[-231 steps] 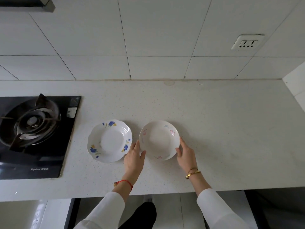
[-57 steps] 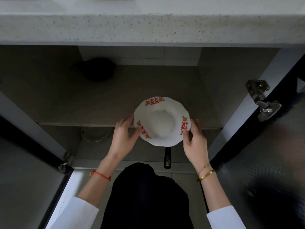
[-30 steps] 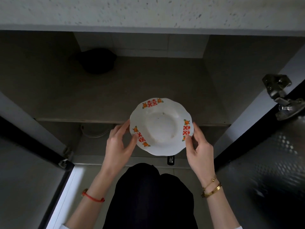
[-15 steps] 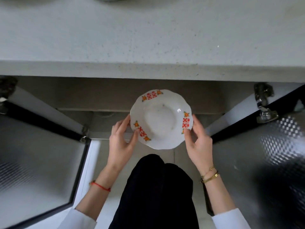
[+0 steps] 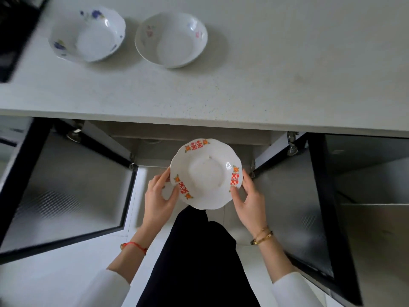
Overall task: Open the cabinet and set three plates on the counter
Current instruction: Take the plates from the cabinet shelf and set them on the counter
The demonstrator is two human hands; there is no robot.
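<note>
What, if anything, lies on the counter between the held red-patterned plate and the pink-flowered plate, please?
Nothing: in the head view, only bare counter and its front edge separate the red-patterned plate, gripped by the left hand and right hand, from the pink-flowered plate.

We see a glossy glazed ceramic plate [image 5: 205,173] with red and orange printed marks, smooth and catching small highlights. The two plates on the desk, one with blue flowers [image 5: 87,34] and one with faint pink ones [image 5: 171,39], show the same shiny glaze. The desk [image 5: 287,74] looks like matt speckled stone. The cabinet doors [image 5: 66,191] carry textured, frosted-looking panels in dark frames, with bright metal hinges [image 5: 292,147].
</note>
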